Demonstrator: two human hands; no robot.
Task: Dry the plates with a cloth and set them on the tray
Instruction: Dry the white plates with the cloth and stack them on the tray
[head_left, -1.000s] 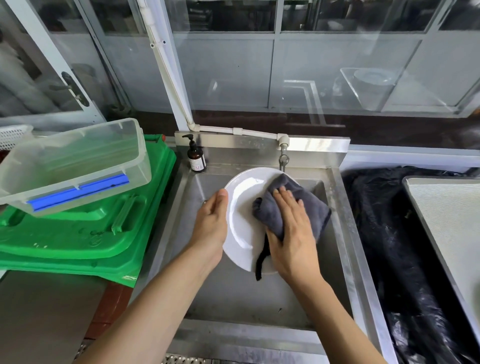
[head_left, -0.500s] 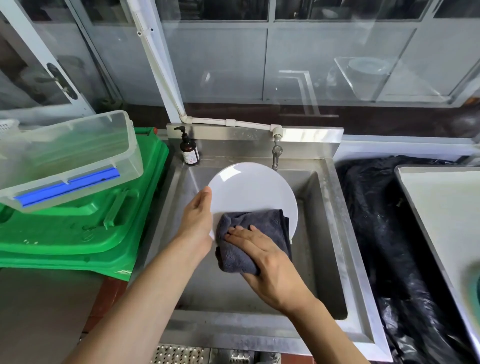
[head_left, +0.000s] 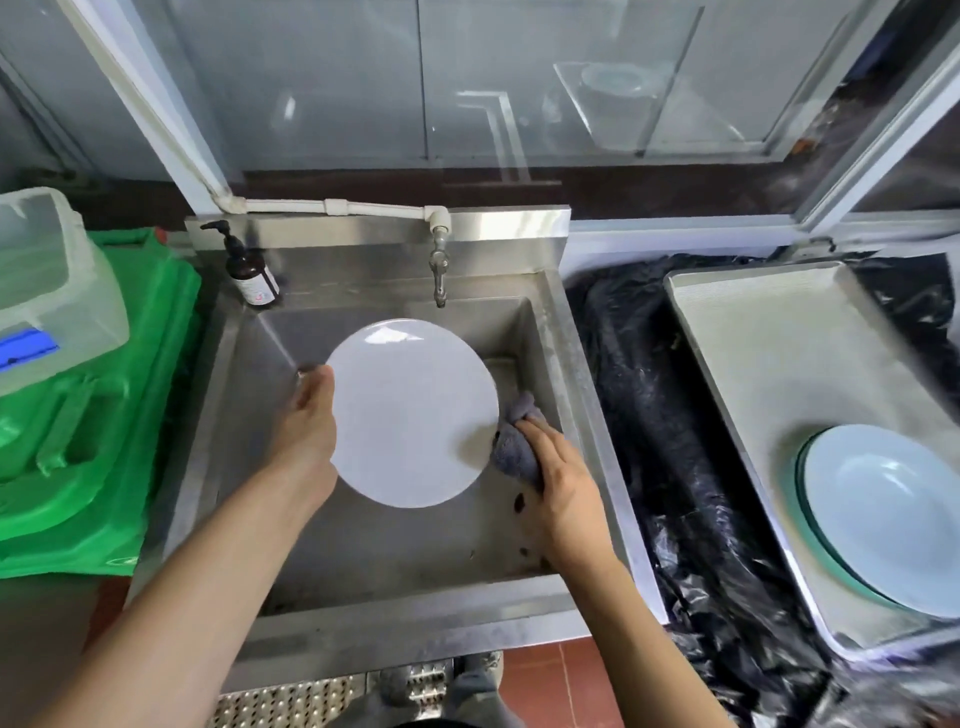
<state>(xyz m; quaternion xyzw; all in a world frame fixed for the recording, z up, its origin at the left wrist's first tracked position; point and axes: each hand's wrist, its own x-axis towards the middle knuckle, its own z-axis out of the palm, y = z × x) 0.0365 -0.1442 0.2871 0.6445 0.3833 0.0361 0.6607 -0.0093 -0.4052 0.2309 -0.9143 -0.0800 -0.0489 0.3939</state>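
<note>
Over the steel sink (head_left: 576, 364), the left hand (head_left: 306, 421) grips the white plate (head_left: 413, 413) by its left rim, holding it tilted above the basin. The right hand (head_left: 558, 483) pinches a bunched grey cloth (head_left: 514, 441) against the plate's right edge. On the tray (head_left: 769, 353) to the right, stacked plates (head_left: 893, 509) sit at its near right corner.

The plate (head_left: 413, 413) hides most of the cloth (head_left: 514, 441) and left fingers (head_left: 311, 382).
</note>
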